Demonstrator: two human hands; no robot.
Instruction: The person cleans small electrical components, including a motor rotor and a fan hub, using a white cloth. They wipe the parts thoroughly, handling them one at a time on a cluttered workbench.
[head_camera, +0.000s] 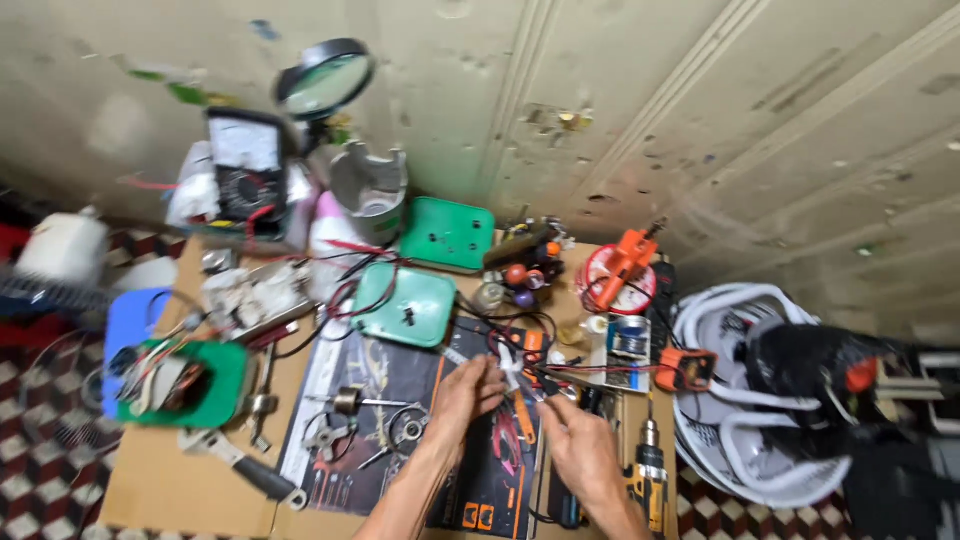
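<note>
Both forearms reach up from the bottom edge over a dark mat (400, 420) spread on a cardboard-covered bench (170, 485). On that mat, the left hand (465, 390) has its fingers curled and drawn together near a tangle of red and black wires (520, 335), though the blur hides whether anything is pinched between them. Just to its right, the right hand (578, 450) lies knuckles up, its fingertips pointing toward orange-handled pliers (520, 405) that lie between the two hands (contact cannot be made out, so its grip cannot be told either).

Near the right hand, at the bench edge, stands a yellow and black drill (648, 475). Left of the hands on the mat lie a small motor shaft (350, 402) and some round metal parts. Farther left sit a green winding frame (185, 385) and an adjustable wrench (240, 465). Two green plastic covers (405, 305) lie behind the hands, with a multimeter (240, 175) and a magnifying glass (325, 78) beyond them against the wall. A white fan guard (760, 400) rests off the right side.
</note>
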